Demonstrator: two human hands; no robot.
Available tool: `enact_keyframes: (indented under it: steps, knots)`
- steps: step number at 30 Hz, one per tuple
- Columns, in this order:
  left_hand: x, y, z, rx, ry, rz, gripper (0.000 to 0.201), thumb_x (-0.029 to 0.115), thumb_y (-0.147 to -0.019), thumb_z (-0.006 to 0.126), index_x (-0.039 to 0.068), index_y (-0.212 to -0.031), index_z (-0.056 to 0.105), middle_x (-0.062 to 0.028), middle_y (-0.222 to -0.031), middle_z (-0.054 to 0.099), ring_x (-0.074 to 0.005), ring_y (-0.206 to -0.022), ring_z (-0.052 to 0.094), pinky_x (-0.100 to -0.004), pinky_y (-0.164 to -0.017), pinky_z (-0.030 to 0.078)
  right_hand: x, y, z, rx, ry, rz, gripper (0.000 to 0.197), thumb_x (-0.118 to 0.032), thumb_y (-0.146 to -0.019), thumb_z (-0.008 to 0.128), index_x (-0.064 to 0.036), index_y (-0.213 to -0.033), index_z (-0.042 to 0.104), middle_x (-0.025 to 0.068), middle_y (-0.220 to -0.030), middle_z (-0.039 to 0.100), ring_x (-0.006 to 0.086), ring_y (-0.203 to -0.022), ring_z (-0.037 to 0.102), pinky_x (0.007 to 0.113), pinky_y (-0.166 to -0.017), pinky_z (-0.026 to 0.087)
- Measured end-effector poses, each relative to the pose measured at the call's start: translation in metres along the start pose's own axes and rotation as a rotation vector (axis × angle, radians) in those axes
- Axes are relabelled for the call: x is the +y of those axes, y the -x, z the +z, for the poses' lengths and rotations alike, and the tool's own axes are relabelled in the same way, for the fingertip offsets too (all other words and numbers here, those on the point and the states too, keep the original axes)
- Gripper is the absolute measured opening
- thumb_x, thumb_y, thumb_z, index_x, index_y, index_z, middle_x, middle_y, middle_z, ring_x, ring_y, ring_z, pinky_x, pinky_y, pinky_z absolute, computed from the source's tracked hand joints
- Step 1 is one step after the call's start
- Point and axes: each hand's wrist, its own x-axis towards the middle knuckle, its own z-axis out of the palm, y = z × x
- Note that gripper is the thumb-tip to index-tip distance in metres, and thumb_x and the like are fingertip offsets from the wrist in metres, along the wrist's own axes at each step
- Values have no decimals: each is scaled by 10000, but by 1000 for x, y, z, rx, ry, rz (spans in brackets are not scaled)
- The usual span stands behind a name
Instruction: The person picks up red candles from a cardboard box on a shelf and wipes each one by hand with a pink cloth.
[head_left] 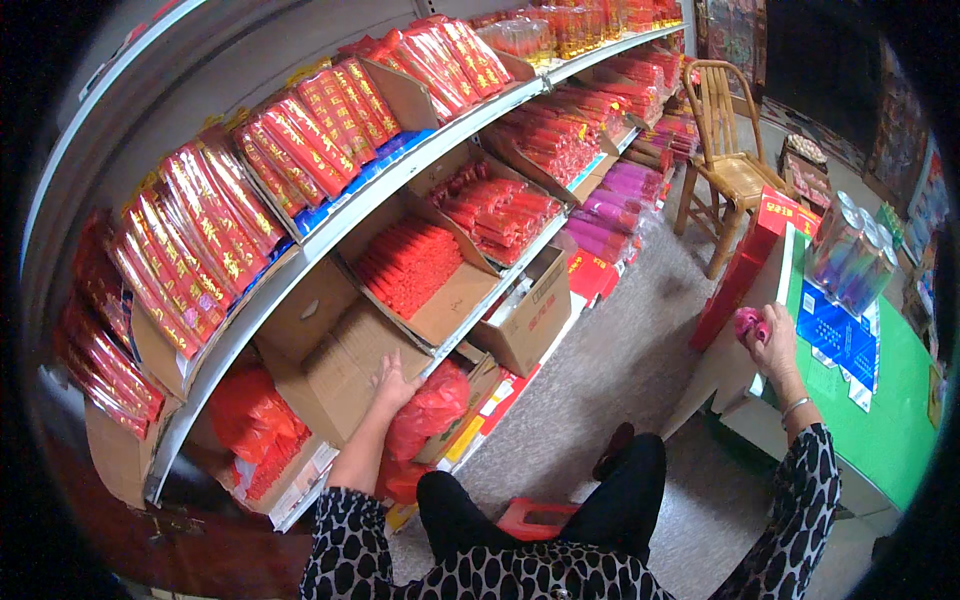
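Note:
At the front of a cardboard box (pixel 340 345) on the lower shelf, my left hand (pixel 396 384) rests with its fingers spread, holding nothing. Bare brown cardboard shows inside that box. Just beyond it is a box of thin red sticks (pixel 410 265), and below my wrist hangs a bulging red plastic bag (pixel 432 397). Over the left edge of a green-topped counter, my right hand (pixel 780 352) grips a small pink bundle (pixel 748 326). The fingers partly cover the bundle, so its exact kind cannot be made out.
Shelves (pixel 330 240) on the left carry red gold-printed packets (pixel 320 125) and purple packs (pixel 612 208). A bamboo chair (pixel 735 165) stands ahead. On the counter (pixel 850 400) are clear cylinders (pixel 850 255) and a flattened blue carton (pixel 838 335). A red stool (pixel 535 518) is beneath me.

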Motion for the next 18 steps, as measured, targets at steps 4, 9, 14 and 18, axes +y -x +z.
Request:
enact_keyframes:
  steps: [4, 9, 14, 18]
  knots:
    - [12, 67, 32, 432, 189, 248, 582, 158, -737, 608, -27, -1244, 390, -236, -1293, 360, -388, -1199, 338, -488, -1005, 254, -2, 0, 2, 23, 3, -4, 237, -165, -656, 568, -10, -804, 466, 172, -844, 450, 370, -849, 458, 432, -748, 396]
    - [-2, 211, 147, 22, 269, 123, 625, 226, -697, 646, 4, -1225, 397, -262, -1216, 394, -406, -1143, 381, -464, -973, 305, 1, 1, -1, 48, -46, -11, 244, -165, -652, 566, -8, -807, 461, 184, -834, 453, 378, -829, 465, 433, -722, 397]
    - [30, 269, 162, -95, 234, 92, 560, 227, -726, 607, -5, -1200, 420, -254, -1144, 451, -404, -1058, 457, -463, -884, 391, -6, 1, 6, 85, -79, -57, 242, -161, -664, 574, -5, -809, 460, 191, -843, 449, 388, -826, 460, 449, -721, 391]
    - [22, 219, 167, -70, 380, 57, 560, 186, -729, 603, -21, -1210, 406, -276, -1171, 439, -424, -1069, 447, -432, -892, 399, 0, 3, 3, 42, -49, -1, 249, -165, -657, 587, -11, -799, 455, 177, -844, 456, 374, -827, 464, 434, -720, 397]
